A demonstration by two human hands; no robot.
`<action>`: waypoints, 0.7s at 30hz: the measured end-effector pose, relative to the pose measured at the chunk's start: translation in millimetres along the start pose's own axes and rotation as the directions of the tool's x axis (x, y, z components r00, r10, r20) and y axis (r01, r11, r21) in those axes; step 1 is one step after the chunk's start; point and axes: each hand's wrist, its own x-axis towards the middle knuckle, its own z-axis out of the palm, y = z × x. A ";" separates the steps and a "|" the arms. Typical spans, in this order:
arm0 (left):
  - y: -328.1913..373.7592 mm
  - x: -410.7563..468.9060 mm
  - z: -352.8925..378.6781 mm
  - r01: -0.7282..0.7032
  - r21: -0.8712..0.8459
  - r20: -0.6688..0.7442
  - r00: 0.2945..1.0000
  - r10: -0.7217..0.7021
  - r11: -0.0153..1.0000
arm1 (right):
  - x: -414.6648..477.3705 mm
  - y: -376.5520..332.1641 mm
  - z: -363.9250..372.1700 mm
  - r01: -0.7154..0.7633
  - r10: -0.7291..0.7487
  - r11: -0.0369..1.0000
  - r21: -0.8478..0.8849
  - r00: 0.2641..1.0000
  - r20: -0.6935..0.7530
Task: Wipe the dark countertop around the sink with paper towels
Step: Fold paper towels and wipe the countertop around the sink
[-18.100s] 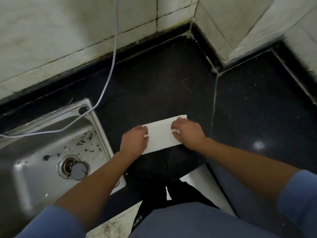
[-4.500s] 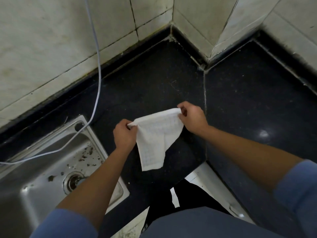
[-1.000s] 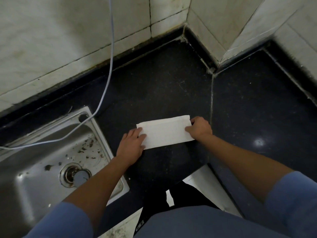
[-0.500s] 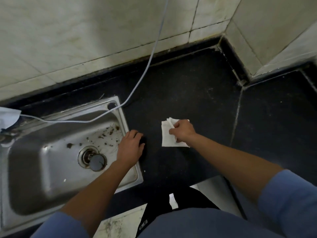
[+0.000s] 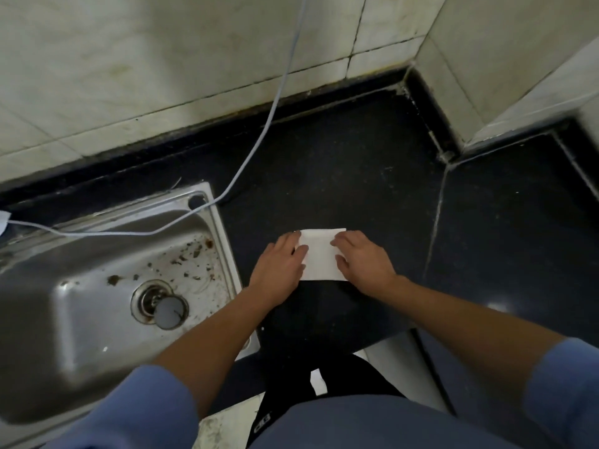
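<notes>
A folded white paper towel (image 5: pixel 320 254) lies flat on the dark countertop (image 5: pixel 340 176), just right of the steel sink (image 5: pixel 223 244). My left hand (image 5: pixel 280 268) rests on the towel's left edge with its fingers laid out straight. My right hand (image 5: pixel 363 262) presses the towel's right side, fingers spread over it. Both hands hide the towel's side edges.
A pale cable (image 5: pixel 259 137) hangs down the tiled wall (image 5: pixel 162 59) and runs across the sink's back rim. The sink basin holds brown debris and a drain plug (image 5: pixel 167 312). A tiled column corner (image 5: pixel 486 76) juts in at the back right. A seam (image 5: pixel 436 222) crosses the counter.
The towel, half a second ago bunched under my right hand alone, now lies folded flat with both hands on it. My left hand came off the sink rim onto the towel.
</notes>
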 end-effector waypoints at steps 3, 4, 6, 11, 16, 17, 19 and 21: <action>1.1 13.2 7.8 -0.051 0.116 0.134 0.990 0.036 0.992 | -1.2 14.4 11.9 0.077 -0.034 0.980 -0.184 0.973 0.228; -2.4 14.0 10.5 -0.051 0.133 0.147 0.989 0.031 0.990 | -1.5 18.3 14.4 0.086 -0.030 0.973 -0.216 0.968 0.248; -9.9 11.5 16.2 -0.056 0.150 0.150 0.988 0.033 0.987 | -3.3 24.4 17.2 0.092 -0.029 0.963 -0.253 0.970 0.240; -10.4 7.9 19.6 -0.027 0.118 0.143 0.990 0.010 0.993 | 3.8 24.1 9.1 0.123 -0.028 0.945 -0.303 0.953 0.301; 1.0 -15.6 2.1 0.119 0.032 0.033 0.992 -0.120 0.992 | 34.0 9.4 -18.3 0.166 -0.100 0.952 -0.258 0.963 0.250; 1.4 -24.4 0.8 0.159 0.008 -0.002 0.987 -0.159 0.987 | 43.1 4.5 -20.9 0.175 -0.115 0.952 -0.252 0.965 0.234; -0.8 -43.4 0.9 0.231 -0.020 -0.053 0.971 -0.232 0.973 | 60.8 -6.4 -20.6 0.162 -0.096 0.954 -0.252 0.961 0.259; -5.4 -62.8 5.0 0.287 -0.033 -0.077 0.954 -0.289 0.957 | 73.8 -15.8 -18.0 0.123 -0.037 0.959 -0.254 0.948 0.316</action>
